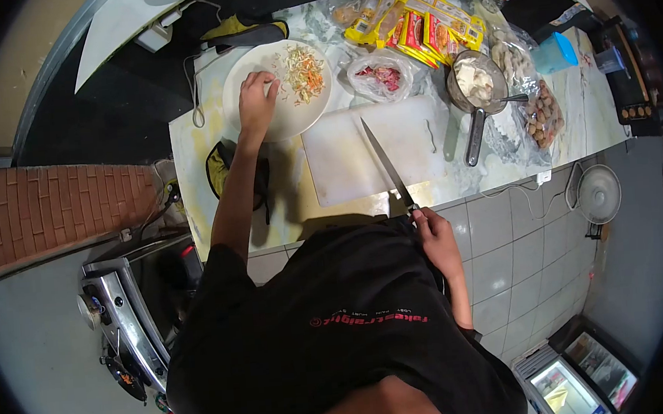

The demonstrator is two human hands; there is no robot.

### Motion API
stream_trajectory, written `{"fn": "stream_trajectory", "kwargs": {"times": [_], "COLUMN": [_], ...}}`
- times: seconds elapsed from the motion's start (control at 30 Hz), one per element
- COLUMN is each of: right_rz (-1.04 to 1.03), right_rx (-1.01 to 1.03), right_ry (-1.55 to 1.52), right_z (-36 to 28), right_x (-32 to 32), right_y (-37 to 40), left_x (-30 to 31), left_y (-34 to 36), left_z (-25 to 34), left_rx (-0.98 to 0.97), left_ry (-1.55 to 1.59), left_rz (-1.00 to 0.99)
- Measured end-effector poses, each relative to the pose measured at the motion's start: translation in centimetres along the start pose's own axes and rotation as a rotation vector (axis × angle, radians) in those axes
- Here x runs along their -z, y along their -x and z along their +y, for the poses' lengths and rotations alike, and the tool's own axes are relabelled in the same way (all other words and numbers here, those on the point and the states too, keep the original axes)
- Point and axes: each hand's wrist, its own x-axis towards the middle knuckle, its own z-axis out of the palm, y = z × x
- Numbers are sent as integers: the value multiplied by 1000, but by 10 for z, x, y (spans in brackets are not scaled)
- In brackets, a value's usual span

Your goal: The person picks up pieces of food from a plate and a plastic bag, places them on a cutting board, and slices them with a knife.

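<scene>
Over the left part of a round white plate [287, 121] is my left hand [258, 104], its fingers bent and thumb apart, with nothing visible in them. Shredded vegetables [304, 74] lie on the plate's right side. My right hand [435, 238] is closed around the handle of a long knife [384, 157] near the counter's front edge. The blade points away from me, across the white cutting board [336, 160]. Just beyond the board, a clear plastic bag [362, 89] holds chopped red pieces [388, 77].
Yellow and red food packets [431, 35] lie at the back. To the right are a pan [476, 124] with white contents, a bag of round brown items [544, 115] and a blue container [555, 53]. A black and yellow pouch [220, 169] lies beside my left forearm.
</scene>
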Motion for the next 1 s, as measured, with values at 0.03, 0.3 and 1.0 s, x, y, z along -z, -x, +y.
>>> {"fn": "stream_trajectory", "kwargs": {"times": [0.03, 0.3, 1.0], "right_rz": [6, 33, 80], "right_rx": [-2, -79, -36], "right_ry": [-2, 26, -12], "right_z": [0, 2, 11], "right_x": [0, -2, -9], "right_y": [1, 7, 13], "left_x": [-12, -43, 5], "left_y": [-9, -48, -40], "left_z": [-7, -22, 44], "left_rx": [5, 137, 185], "left_ry": [31, 34, 324], "left_rz": [-7, -165, -150]}}
